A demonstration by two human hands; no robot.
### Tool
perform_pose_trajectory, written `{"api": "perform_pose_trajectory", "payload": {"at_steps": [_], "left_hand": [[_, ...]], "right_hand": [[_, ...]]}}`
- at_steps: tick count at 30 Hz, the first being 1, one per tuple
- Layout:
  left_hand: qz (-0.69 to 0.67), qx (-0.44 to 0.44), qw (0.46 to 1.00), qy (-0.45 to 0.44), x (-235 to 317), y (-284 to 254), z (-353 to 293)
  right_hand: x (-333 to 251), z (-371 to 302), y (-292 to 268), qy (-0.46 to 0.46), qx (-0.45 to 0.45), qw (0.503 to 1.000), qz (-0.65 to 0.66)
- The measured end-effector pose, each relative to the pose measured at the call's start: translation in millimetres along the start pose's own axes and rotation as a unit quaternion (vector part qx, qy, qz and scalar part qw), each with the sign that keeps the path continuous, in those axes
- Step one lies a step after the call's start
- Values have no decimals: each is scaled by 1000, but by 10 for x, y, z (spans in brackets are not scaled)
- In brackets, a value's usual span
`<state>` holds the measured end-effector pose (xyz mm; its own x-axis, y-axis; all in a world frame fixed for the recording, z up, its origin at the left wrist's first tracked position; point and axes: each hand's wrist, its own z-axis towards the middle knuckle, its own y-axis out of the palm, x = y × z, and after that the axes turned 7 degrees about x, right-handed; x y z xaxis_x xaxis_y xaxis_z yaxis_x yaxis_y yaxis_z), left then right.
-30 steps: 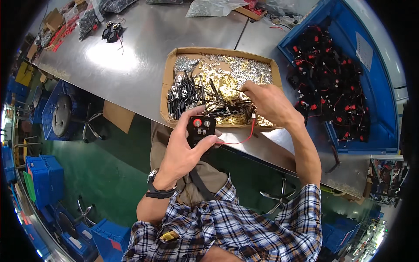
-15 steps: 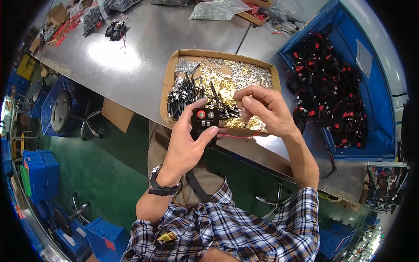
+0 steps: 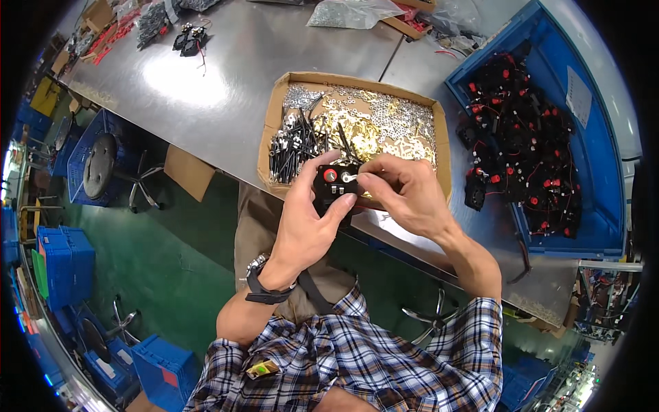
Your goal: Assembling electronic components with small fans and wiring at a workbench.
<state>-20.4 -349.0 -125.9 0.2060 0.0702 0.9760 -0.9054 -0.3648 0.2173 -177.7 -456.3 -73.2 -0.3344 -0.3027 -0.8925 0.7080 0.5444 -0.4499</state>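
My left hand (image 3: 302, 223) grips a small black housing (image 3: 326, 198) with a red terminal and a metal terminal side by side on its face. My right hand (image 3: 408, 196) pinches a small silver ring lug (image 3: 349, 178) between thumb and forefinger, its ring at the metal terminal. Whether it sits around the post or only rests against it, I cannot tell. Just beyond both hands, a shallow cardboard tray (image 3: 445, 137) holds black leads with metal ends (image 3: 287, 150), gold-coloured lugs (image 3: 360, 130) and silver nuts (image 3: 401, 110).
To the right, a tilted blue bin (image 3: 604, 199) holds several black housings with red terminals (image 3: 525, 137). More black parts (image 3: 189, 40) lie on the metal table (image 3: 233, 55) at far left. Plastic bags (image 3: 353, 14) line the back. A stool (image 3: 103, 165) stands left.
My right hand has moved left and brought the ring lug to the housing's metal terminal. My left hand has shifted slightly right and up with the housing.
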Motion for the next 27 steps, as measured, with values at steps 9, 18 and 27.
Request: {"api": "perform_pose_trajectory", "payload": {"at_steps": [9,18,27], "left_hand": [[5,20,1000,1,-39,37,20],[-3,61,998,31,-78,41,-1],[0,71,997,-16,-2,-276,95]], "right_hand": [[35,-9,44,-6,28,998,-54],[17,-211,189,-81,44,977,-193],[-228,86,2,-140,-22,968,-209]]}}
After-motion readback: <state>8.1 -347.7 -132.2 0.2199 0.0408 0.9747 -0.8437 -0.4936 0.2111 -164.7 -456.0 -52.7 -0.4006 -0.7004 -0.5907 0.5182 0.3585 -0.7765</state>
